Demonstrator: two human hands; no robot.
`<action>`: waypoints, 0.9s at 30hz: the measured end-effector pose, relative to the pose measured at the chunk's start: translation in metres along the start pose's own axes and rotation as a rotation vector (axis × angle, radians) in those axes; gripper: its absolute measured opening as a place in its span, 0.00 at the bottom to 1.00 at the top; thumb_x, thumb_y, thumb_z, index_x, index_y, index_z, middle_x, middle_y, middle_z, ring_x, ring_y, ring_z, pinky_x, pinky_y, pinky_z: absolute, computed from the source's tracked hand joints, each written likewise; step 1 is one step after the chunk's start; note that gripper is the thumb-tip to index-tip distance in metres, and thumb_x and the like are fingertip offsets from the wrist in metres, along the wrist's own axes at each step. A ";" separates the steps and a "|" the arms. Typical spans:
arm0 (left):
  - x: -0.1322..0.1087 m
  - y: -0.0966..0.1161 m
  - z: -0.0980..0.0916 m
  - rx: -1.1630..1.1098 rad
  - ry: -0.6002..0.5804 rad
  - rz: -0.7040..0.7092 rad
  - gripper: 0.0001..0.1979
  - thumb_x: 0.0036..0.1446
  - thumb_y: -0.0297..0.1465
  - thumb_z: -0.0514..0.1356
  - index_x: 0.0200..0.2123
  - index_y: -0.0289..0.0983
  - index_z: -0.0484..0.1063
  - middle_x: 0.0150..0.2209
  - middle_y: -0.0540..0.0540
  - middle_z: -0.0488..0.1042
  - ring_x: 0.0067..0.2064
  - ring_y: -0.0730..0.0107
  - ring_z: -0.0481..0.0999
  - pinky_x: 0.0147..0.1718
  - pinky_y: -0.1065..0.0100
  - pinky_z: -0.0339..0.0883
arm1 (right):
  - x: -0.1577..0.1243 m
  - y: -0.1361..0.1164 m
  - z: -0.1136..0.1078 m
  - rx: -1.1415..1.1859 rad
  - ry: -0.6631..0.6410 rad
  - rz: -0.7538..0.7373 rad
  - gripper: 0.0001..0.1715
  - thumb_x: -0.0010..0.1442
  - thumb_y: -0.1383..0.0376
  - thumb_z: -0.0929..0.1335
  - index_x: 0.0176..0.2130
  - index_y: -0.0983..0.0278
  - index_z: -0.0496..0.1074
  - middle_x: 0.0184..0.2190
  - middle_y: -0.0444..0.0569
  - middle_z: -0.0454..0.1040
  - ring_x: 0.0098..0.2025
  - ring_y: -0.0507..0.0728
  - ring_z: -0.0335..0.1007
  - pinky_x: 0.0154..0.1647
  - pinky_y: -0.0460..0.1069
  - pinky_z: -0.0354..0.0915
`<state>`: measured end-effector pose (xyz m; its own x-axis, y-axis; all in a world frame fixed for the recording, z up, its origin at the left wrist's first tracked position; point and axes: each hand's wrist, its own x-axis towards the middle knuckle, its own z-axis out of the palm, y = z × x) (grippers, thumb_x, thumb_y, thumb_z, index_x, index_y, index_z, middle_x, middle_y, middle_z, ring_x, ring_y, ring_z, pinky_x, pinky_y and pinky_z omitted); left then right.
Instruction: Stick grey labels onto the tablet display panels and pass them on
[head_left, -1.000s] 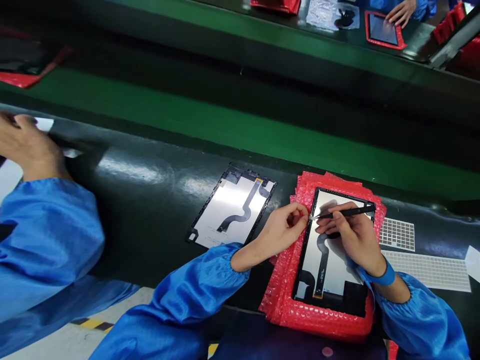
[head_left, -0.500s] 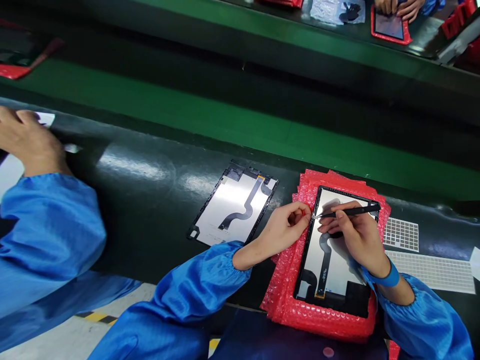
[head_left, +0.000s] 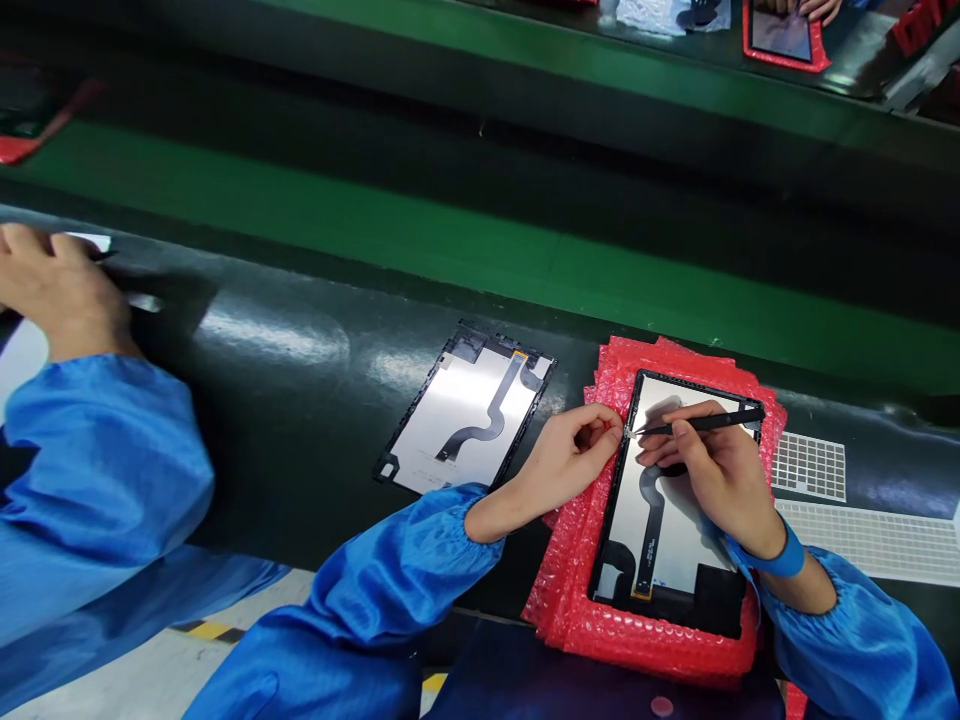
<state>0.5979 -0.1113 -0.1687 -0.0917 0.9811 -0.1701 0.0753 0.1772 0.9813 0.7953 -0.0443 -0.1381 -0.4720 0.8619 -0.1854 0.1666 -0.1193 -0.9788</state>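
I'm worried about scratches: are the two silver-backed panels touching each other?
Apart. The head view shows dark bench between the left panel and the red bubble wrap under the right panel.

Markings present; none readable.
On top of the stack of red bubble-wrap pouches: black-framed silver display panel, tiny white characters on its black ribbon cable, small blue marks by cable's lower end. Left of stack: second black-framed silver panel, faint print.
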 end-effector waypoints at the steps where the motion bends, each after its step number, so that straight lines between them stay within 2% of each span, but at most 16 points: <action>1: 0.000 0.000 0.000 0.000 0.001 -0.001 0.06 0.64 0.33 0.60 0.36 0.38 0.75 0.27 0.53 0.67 0.30 0.71 0.65 0.30 0.67 0.58 | 0.000 -0.001 0.000 -0.009 -0.002 0.001 0.20 0.73 0.48 0.71 0.46 0.62 0.74 0.34 0.50 0.86 0.32 0.58 0.87 0.32 0.50 0.82; 6: 0.000 0.004 0.002 0.030 0.016 -0.032 0.10 0.66 0.37 0.60 0.34 0.39 0.74 0.25 0.54 0.64 0.28 0.72 0.63 0.28 0.67 0.56 | 0.002 -0.006 0.002 -0.048 -0.013 0.014 0.22 0.72 0.46 0.70 0.46 0.63 0.74 0.34 0.52 0.86 0.32 0.59 0.87 0.32 0.50 0.83; 10: 0.003 0.008 0.007 0.175 0.062 -0.044 0.10 0.62 0.37 0.63 0.30 0.40 0.69 0.24 0.56 0.63 0.26 0.73 0.62 0.27 0.67 0.54 | 0.005 -0.004 0.003 -0.037 0.017 0.032 0.24 0.71 0.45 0.71 0.45 0.63 0.74 0.34 0.51 0.86 0.31 0.58 0.87 0.32 0.49 0.82; 13: 0.004 0.010 0.007 0.256 0.113 -0.030 0.08 0.61 0.36 0.64 0.35 0.41 0.68 0.24 0.57 0.65 0.26 0.73 0.64 0.27 0.68 0.54 | 0.005 -0.003 0.004 0.033 0.055 0.030 0.25 0.69 0.44 0.73 0.44 0.62 0.74 0.31 0.50 0.85 0.29 0.58 0.86 0.29 0.49 0.82; 15: 0.002 0.008 0.004 0.245 0.126 -0.024 0.09 0.64 0.38 0.63 0.42 0.41 0.68 0.23 0.58 0.66 0.25 0.72 0.65 0.26 0.68 0.54 | 0.001 -0.005 0.001 0.097 0.080 -0.005 0.24 0.68 0.44 0.73 0.43 0.61 0.73 0.30 0.49 0.86 0.28 0.59 0.86 0.27 0.50 0.82; 17: -0.001 0.005 -0.001 0.225 0.112 -0.025 0.10 0.67 0.41 0.61 0.42 0.40 0.70 0.24 0.56 0.69 0.25 0.71 0.67 0.26 0.68 0.56 | -0.007 -0.006 -0.007 0.137 0.119 -0.066 0.21 0.69 0.46 0.73 0.43 0.61 0.74 0.30 0.49 0.86 0.27 0.59 0.86 0.27 0.50 0.82; 21: -0.010 0.002 -0.010 0.225 0.017 -0.048 0.14 0.65 0.42 0.62 0.32 0.38 0.72 0.28 0.50 0.74 0.28 0.71 0.70 0.27 0.68 0.59 | -0.021 0.000 -0.029 0.101 0.204 -0.145 0.16 0.71 0.49 0.74 0.44 0.59 0.76 0.31 0.49 0.87 0.29 0.60 0.87 0.33 0.54 0.84; 23: -0.013 0.007 -0.011 0.224 -0.027 -0.042 0.14 0.66 0.41 0.61 0.31 0.38 0.72 0.26 0.51 0.73 0.27 0.71 0.67 0.26 0.69 0.58 | -0.025 0.008 -0.038 0.086 0.242 -0.164 0.16 0.70 0.50 0.74 0.44 0.59 0.76 0.32 0.49 0.87 0.29 0.60 0.87 0.34 0.54 0.83; 27: -0.018 0.027 -0.003 0.266 -0.012 0.066 0.13 0.69 0.38 0.59 0.32 0.39 0.69 0.27 0.52 0.70 0.29 0.71 0.66 0.28 0.68 0.56 | -0.026 0.032 -0.043 0.145 0.339 -0.228 0.15 0.71 0.51 0.73 0.44 0.60 0.75 0.31 0.49 0.87 0.29 0.60 0.86 0.33 0.54 0.81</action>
<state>0.5986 -0.1240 -0.1388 -0.0663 0.9918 -0.1088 0.3390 0.1250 0.9324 0.8498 -0.0494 -0.1606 -0.1674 0.9845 0.0520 -0.0441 0.0453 -0.9980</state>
